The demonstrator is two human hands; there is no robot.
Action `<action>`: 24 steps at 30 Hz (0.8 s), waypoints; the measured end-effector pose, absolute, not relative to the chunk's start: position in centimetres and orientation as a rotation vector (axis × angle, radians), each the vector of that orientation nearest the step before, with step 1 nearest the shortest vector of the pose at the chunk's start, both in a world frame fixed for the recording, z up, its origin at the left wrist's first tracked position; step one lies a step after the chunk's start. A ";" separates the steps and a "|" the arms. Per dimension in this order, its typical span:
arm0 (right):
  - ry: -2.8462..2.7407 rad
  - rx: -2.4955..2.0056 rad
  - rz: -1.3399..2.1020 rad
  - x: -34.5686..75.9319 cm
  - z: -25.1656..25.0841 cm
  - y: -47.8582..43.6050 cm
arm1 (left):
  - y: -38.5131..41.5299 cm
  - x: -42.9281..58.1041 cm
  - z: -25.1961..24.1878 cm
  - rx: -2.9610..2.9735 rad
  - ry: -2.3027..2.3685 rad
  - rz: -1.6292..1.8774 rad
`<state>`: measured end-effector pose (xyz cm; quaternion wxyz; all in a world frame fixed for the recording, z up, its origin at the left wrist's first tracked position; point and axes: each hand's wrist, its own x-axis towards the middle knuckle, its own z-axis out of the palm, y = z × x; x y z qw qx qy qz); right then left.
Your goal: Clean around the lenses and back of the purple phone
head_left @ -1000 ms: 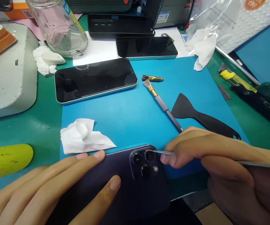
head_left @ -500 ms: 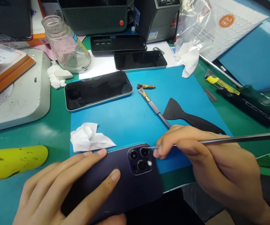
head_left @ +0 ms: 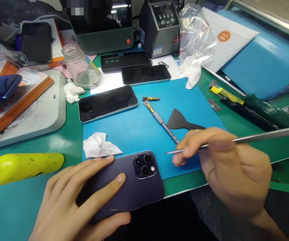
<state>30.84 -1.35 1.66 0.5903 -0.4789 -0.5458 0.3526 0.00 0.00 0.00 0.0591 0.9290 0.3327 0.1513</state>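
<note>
A dark purple smartphone (head_left: 131, 187) lies back side up near the table's front edge, its three camera lenses (head_left: 144, 164) at the upper right corner. My left hand (head_left: 84, 197) grips it, fingers spread over the back and thumb along the lower edge. My right hand (head_left: 224, 167), slightly blurred, pinches a thin pointed metal tool (head_left: 267, 135) that widens into a flat shaft to the right. Its tip is apart from the phone, right of the lenses. Crumpled white tissue (head_left: 99, 145) lies just beyond the left fingertips.
On the blue mat (head_left: 144, 134) lie a brush (head_left: 161, 121), a black scraper (head_left: 178, 119) and a phone (head_left: 109, 104). Behind stand another phone (head_left: 147, 74), a phone case (head_left: 125, 62) and a glass jar (head_left: 80, 68). A yellow bottle (head_left: 26, 167) is left; a cutter (head_left: 250, 108) lies right.
My right hand has drawn the tool's tip away from the camera lenses, to the right. My left hand keeps hold of the phone. The head view has shifted, showing more of the back.
</note>
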 end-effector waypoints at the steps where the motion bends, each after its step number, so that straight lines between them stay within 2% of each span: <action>1: -1.157 -1.098 0.813 30.9 1.7 -1.4 | -0.1 0.0 0.0 2.803 1.022 0.464; 5: -0.979 -1.073 0.882 30.9 1.6 -1.7 | -0.5 0.2 0.2 2.760 1.071 0.510; 19: -1.121 -0.956 0.925 31.4 1.6 -2.0 | -1.6 3.3 0.1 2.703 1.261 0.663; 24: -1.184 -0.898 0.933 31.6 1.7 -2.2 | -2.7 5.4 2.0 2.596 1.265 0.832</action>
